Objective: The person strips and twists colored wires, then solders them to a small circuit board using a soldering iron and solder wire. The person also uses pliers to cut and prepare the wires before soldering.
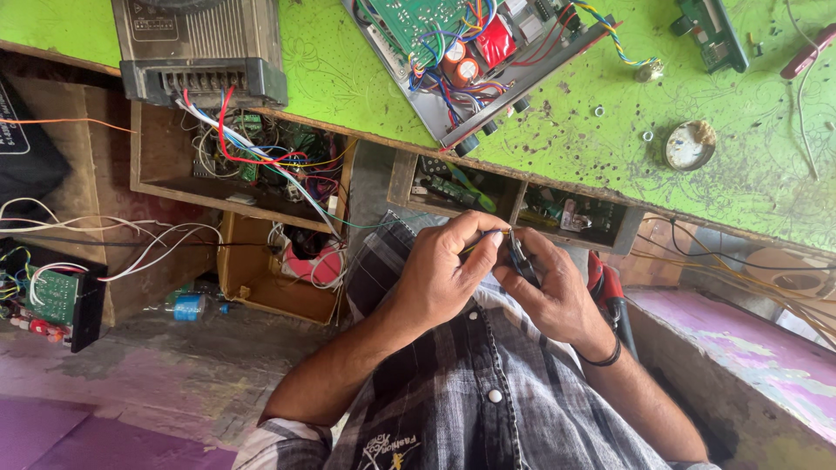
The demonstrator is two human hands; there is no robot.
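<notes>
My left hand (444, 271) and my right hand (550, 292) meet in front of my chest, just below the edge of the green workbench (348, 78). The left hand's fingers pinch a thin yellowish wire (476, 245). A small black cutting tool (521, 258) sits in my right hand, its tip against the wire where the two hands touch. The tool's jaws are mostly hidden by my fingers. A black band circles my right wrist. My checked shirt fills the bottom of the view.
On the bench lie a grey power supply box (200, 48), an open chassis with a circuit board and coloured wires (470, 52), a round tin (691, 144) and a small board (710, 30). Open compartments (252, 165) under it hold tangled wires. A red-handled tool (605, 283) lies by my right wrist.
</notes>
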